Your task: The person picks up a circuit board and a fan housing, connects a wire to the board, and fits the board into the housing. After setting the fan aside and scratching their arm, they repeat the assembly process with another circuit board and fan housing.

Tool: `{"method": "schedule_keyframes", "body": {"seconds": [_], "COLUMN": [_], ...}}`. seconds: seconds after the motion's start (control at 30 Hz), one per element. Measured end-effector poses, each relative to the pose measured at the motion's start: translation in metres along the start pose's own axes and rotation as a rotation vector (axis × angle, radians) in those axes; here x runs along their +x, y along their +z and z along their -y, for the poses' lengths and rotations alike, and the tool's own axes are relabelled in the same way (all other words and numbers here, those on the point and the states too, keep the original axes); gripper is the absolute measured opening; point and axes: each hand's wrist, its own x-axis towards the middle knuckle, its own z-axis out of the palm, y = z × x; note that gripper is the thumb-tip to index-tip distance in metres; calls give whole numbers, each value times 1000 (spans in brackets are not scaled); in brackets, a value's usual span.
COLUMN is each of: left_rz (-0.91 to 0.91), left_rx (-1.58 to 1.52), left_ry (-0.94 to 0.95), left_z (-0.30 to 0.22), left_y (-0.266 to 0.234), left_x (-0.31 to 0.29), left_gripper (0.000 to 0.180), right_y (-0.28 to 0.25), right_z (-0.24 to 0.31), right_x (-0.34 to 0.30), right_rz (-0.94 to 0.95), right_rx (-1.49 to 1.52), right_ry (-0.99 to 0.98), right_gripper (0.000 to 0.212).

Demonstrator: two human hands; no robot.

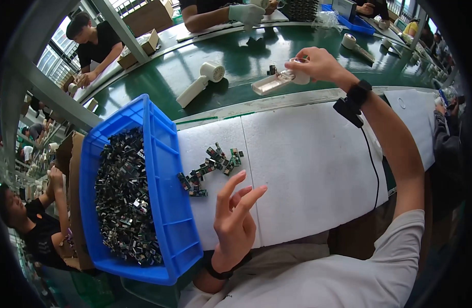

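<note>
My right hand (pixel 315 64) reaches out over the green conveyor belt (pixel 159 82) and grips a white handheld fan body (pixel 279 81) by its round head. The casing looks open on its handle side. My left hand (pixel 235 215) hovers open above the white foam mat (pixel 307 164), fingers spread, holding nothing. Just beyond its fingertips lies a small cluster of green and black circuit boards (pixel 209 169) on the mat. A black wrist strap with a cord (pixel 355 100) is on my right wrist.
A blue plastic bin (pixel 166 205) full of small circuit boards sits at my left. Another white fan (pixel 200 82) lies on the belt. Other people work along and across the belt, one with a gloved hand (pixel 246 13). Cardboard boxes (pixel 141 46) and tape rolls (pixel 349 40) stand beyond.
</note>
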Motion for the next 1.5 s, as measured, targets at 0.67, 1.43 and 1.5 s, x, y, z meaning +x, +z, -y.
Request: {"method": "schedule_keyframes", "body": {"seconds": [0.67, 1.43, 1.5], "left_rz": [108, 461, 499], "left_rx": [-344, -1017, -1027], "left_ry": [-38, -149, -187], "left_z": [10, -19, -20], "left_y": [-7, 30, 29], "left_x": [5, -12, -9], "left_gripper": [32, 38, 38], "right_y": [45, 76, 83], "right_z": [85, 46, 42], "right_x": [-216, -288, -289], "right_rz": [-320, -360, -357], "right_rx": [-581, -109, -78], "right_ry": [-1009, -774, -768], "right_gripper": [46, 30, 28]}}
